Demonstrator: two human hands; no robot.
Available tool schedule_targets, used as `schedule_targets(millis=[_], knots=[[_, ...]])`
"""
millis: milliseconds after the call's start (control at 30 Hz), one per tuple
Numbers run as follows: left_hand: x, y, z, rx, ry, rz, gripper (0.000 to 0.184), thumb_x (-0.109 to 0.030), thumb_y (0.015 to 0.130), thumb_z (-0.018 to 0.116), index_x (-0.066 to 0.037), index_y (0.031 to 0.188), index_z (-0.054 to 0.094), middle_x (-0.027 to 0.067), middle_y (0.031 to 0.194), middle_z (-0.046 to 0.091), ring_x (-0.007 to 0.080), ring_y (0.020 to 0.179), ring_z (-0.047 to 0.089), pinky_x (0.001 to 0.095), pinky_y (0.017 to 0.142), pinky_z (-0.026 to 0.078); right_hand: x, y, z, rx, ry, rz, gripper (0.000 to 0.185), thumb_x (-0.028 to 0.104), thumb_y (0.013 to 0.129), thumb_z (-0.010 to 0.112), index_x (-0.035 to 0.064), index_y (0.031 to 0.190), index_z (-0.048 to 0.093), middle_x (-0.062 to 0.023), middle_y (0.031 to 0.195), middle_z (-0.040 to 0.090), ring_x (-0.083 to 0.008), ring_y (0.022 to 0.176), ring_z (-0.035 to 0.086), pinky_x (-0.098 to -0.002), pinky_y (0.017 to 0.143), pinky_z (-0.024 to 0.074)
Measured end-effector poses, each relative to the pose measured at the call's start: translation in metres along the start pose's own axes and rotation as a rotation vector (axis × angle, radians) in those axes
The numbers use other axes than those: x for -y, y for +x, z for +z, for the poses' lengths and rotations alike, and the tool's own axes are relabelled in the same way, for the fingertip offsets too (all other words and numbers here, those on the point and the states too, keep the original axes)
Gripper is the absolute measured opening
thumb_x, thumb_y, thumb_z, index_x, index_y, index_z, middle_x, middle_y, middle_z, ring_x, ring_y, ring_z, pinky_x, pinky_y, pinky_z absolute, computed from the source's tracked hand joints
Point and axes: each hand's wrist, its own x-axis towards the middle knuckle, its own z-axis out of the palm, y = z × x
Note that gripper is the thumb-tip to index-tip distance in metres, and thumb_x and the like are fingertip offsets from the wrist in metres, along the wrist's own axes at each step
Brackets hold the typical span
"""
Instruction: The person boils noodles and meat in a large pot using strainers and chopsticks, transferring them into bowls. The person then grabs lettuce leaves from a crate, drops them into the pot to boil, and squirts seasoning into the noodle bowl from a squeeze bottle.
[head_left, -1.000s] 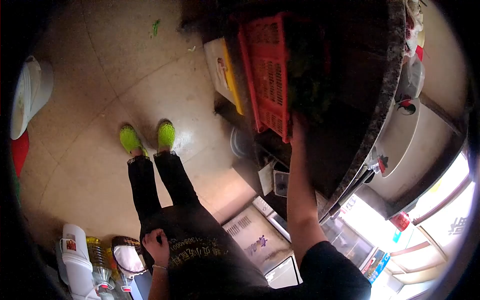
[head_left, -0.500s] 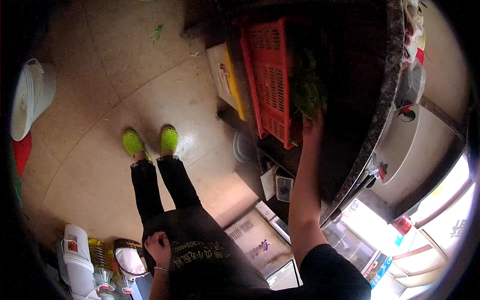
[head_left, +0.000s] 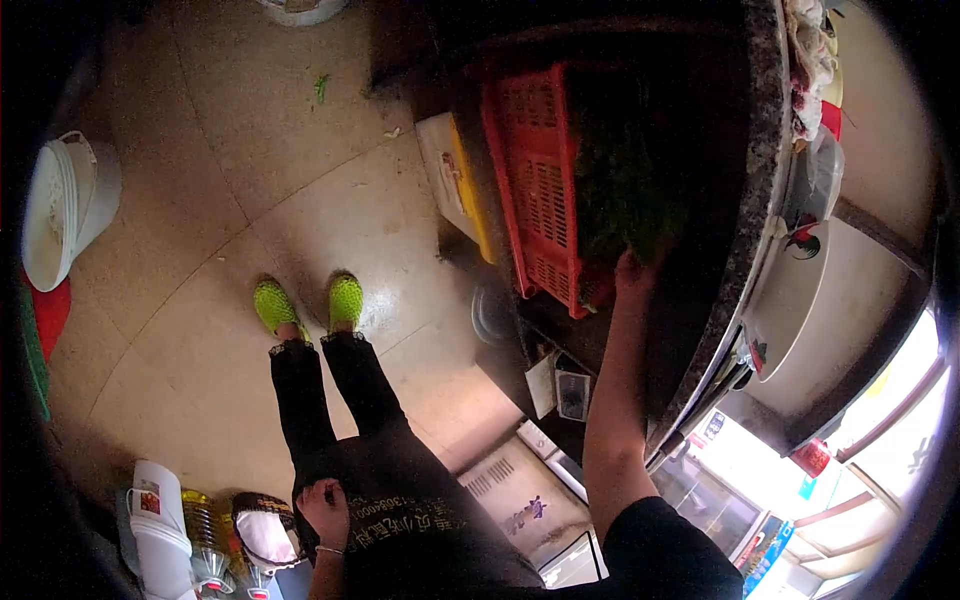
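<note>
My right hand (head_left: 636, 274) reaches under the dark counter, its fingers closed at the lower end of a bunch of leafy greens (head_left: 630, 195). The greens lie along the inner side of a red plastic basket (head_left: 545, 190) with slotted walls, and shadow hides much of them. My left hand (head_left: 325, 512) rests curled against the front of my black apron (head_left: 400, 500), and nothing shows in its fingers.
A counter edge (head_left: 735, 240) runs along the right, with a large white bowl (head_left: 790, 300) on it. White buckets (head_left: 75, 210) stand at the left. Oil bottles (head_left: 205, 525) are at lower left. A green scrap (head_left: 321, 88) lies on the floor.
My right hand and the greens have shifted deeper into the shadow, away from the basket's near wall. The view has tilted slightly. My left hand stays by the apron.
</note>
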Motion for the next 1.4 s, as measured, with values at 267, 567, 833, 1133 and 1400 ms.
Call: schedule_targets(millis=[267, 567, 833, 1133, 1400], knots=[[0.003, 0.003, 0.001, 0.030, 0.060, 0.015, 0.007, -0.016, 0.076, 0.061, -0.010, 0.079, 0.061, 0.0042, 0.076, 0.061, 0.0255, 0.077, 0.054, 0.0403, 0.078, 0.036, 0.001, -0.017, 0.009, 0.492, 0.286, 0.213, 0.034, 0.028, 0.092, 0.050, 0.0032, 0.114, 0.056, -0.0108, 0.113, 0.060, -0.0237, 0.098, 0.060, -0.0322, 0.074, 0.0560], [-0.004, 0.007, -0.003, -0.029, 0.092, 0.014, 0.008, -0.017, 0.077, 0.061, -0.010, 0.079, 0.062, 0.0062, 0.075, 0.060, 0.0271, 0.078, 0.054, 0.0401, 0.079, 0.036, -0.005, -0.037, -0.042, -0.069, -0.484, 0.158, 0.045, 0.018, 0.088, 0.056, 0.0070, 0.129, 0.042, -0.0123, 0.129, 0.044, -0.0244, 0.113, 0.049, -0.0365, 0.094, 0.0421], [0.009, 0.009, 0.000, 0.029, 0.028, -0.006, 0.008, -0.016, 0.076, 0.061, -0.011, 0.082, 0.063, 0.0058, 0.077, 0.060, 0.0276, 0.080, 0.053, 0.0408, 0.081, 0.035, -0.014, -0.084, 0.097, 0.415, -0.954, -0.280, 0.037, 0.012, 0.087, 0.050, 0.0015, 0.123, 0.047, -0.0115, 0.113, 0.055, -0.0251, 0.096, 0.054, -0.0350, 0.092, 0.0399], [-0.003, 0.005, -0.010, 0.056, 0.073, -0.032, 0.008, -0.015, 0.076, 0.059, -0.010, 0.082, 0.062, 0.0067, 0.080, 0.060, 0.0272, 0.079, 0.053, 0.0403, 0.079, 0.035, -0.058, 0.035, 0.119, 0.280, -1.136, 0.167, 0.042, 0.008, 0.084, 0.051, 0.0075, 0.126, 0.048, -0.0081, 0.108, 0.059, -0.0176, 0.092, 0.054, -0.0335, 0.081, 0.0426], [-0.001, 0.010, -0.010, 0.043, 0.037, -0.013, 0.009, -0.014, 0.075, 0.059, -0.010, 0.082, 0.062, 0.0069, 0.078, 0.061, 0.0273, 0.078, 0.054, 0.0397, 0.078, 0.036, -0.086, 0.041, 0.119, 0.378, -1.371, -0.141, 0.061, 0.018, 0.083, 0.061, 0.0143, 0.138, 0.036, -0.0043, 0.129, 0.047, -0.0150, 0.107, 0.050, -0.0318, 0.083, 0.0443]])
